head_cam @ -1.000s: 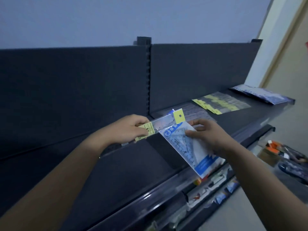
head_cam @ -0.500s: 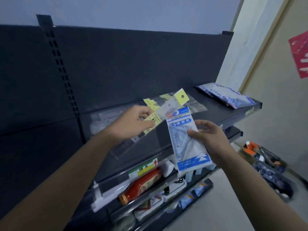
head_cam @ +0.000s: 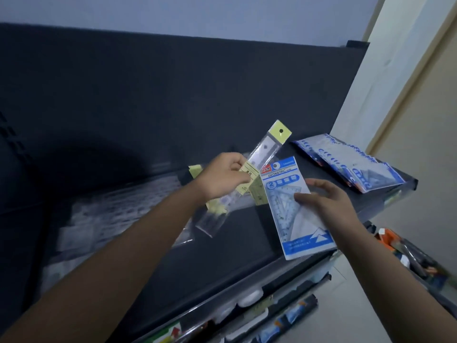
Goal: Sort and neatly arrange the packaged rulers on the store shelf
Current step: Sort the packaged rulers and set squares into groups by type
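Gripping a slim clear ruler pack (head_cam: pixel 269 147) with a yellow header card, the left hand (head_cam: pixel 222 177) pinches it near the middle and holds it tilted above the dark shelf (head_cam: pixel 222 256), header end toward the shelf's back panel. The right hand (head_cam: pixel 329 204) holds a blue-and-white pack marked GEOMETRIC (head_cam: pixel 291 214), thumb on its front, over the shelf's front edge, just beside the slim pack. On the shelf, a pile of blue packs (head_cam: pixel 351 167) lies at the right end, and clear ruler packs (head_cam: pixel 118 209) lie flat toward the left.
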`<state>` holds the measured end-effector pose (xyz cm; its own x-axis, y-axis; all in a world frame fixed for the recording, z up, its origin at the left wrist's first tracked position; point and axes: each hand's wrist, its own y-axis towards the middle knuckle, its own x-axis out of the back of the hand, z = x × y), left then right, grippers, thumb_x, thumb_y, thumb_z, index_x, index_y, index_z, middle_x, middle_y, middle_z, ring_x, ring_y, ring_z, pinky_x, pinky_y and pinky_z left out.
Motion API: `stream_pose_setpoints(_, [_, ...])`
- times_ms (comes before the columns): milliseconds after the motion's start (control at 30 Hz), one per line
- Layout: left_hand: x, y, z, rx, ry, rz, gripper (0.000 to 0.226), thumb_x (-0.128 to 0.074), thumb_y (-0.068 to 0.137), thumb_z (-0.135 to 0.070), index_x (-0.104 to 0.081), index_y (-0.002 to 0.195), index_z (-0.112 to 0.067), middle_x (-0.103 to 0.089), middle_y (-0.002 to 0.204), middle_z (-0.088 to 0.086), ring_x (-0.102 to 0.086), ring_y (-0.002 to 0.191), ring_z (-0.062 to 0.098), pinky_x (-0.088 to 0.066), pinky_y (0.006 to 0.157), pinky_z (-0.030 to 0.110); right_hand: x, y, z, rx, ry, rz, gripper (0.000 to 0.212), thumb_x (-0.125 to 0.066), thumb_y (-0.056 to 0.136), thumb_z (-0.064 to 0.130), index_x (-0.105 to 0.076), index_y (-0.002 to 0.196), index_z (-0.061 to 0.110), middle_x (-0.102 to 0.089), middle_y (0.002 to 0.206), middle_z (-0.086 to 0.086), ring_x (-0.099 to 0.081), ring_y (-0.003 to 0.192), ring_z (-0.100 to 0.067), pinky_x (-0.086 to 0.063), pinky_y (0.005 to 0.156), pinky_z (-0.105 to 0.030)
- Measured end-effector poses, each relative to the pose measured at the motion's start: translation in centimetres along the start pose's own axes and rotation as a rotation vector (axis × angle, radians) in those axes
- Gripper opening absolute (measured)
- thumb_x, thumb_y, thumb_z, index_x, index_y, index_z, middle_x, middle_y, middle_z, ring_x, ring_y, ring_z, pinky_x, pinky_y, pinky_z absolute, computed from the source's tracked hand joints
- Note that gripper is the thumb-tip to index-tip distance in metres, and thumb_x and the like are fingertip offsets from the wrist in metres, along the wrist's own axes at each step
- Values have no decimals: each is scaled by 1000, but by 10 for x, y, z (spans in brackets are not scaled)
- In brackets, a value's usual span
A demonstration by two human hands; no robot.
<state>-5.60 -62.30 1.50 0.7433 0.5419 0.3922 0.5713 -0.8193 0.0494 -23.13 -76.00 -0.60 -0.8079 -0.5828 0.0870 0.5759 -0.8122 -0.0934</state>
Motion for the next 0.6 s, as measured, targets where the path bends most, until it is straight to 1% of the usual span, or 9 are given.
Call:
stream_pose_setpoints(100, [-12,23,-6,42,-69,-52,8,-62,83,2,-57,89,0,-66,90,22,-57,78,22,-45,69,33,13,31,-2,-13,4,25,30,-70,79,2,-61,106,11,-74,85,-9,-70,62,-22,-50,48,-25])
stream_pose_setpoints(167, [-19,33,-8,89,-189,-96,23,-66,83,2,-57,102,11,-66,99,29,-61,80,25,-53,61,28,24,52,-5,-8,16,41,29,-70,79,3,-63,106,11,-75,83,-5,-71,65,-23,-51,48,-26])
stream_pose_setpoints(233, [-25,42,-10,112,-280,-142,20,-67,83,-2,-58,96,9,-69,81,15,-64,70,18,-51,48,23,34,76,-7,10,24,49,29,-70,79,4,-64,106,11,-74,85,-6,-72,68,-23,-53,52,-28])
stream_pose_setpoints(300, [-38,51,-10,125,-312,-229,11,-67,83,-4,-58,88,-2,-71,71,4,-66,59,13,-50,48,23,41,99,-9,48,-17,87,28,-69,79,3,-62,106,10,-73,88,-9,-71,70,-24,-54,59,-31])
stream_pose_setpoints(367, [-54,58,-8,157,-366,-333,8,-65,84,-2,-62,92,-4,-73,81,8,-70,65,15,-53,52,25,43,118,-11,78,-57,155,28,-69,80,2,-61,105,11,-71,88,-12,-69,72,-25,-54,66,-35])
stream_pose_setpoints(433, [-71,64,-4,193,-443,-459,8,-62,86,2,-65,88,-4,-72,86,10,-71,68,15,-55,54,25,46,136,-10,89,-75,227,29,-68,80,0,-61,105,12,-71,90,-13,-69,77,-25,-54,72,-38])
stream_pose_setpoints(467, [-79,65,-2,212,-486,-521,8,-61,86,4,-64,87,-3,-71,84,9,-71,70,15,-55,55,26,48,145,-9,92,-80,255,29,-68,80,0,-61,106,12,-71,90,-12,-69,77,-24,-55,73,-38])
stream_pose_setpoints(533, [-93,61,3,252,-547,-627,8,-61,86,7,-63,90,1,-72,81,8,-72,73,17,-56,57,26,55,160,-6,103,-75,283,29,-67,79,1,-62,105,12,-71,84,-6,-69,69,-16,-53,64,-31])
stream_pose_setpoints(600, [-104,52,8,274,-542,-698,13,-68,80,8,-65,92,2,-74,81,7,-72,78,21,-56,58,24,60,169,-2,99,-54,287,29,-67,79,2,-62,105,13,-70,78,-1,-67,62,-13,-50,58,-27])
